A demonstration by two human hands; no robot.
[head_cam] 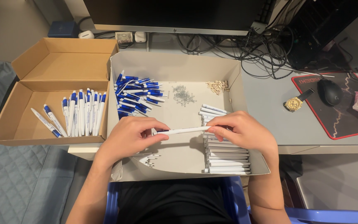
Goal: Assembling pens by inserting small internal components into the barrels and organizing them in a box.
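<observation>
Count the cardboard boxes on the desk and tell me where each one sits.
2. A brown box on the left holds assembled pens; a white box in the middle holds pen parts, beneath the left hand and right hand.

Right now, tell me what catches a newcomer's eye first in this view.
Both hands, left hand and right hand, pinch one white pen barrel over the grey tray. Behind them lies a heap of blue pen parts; a brown box on the left holds finished pens.
</observation>
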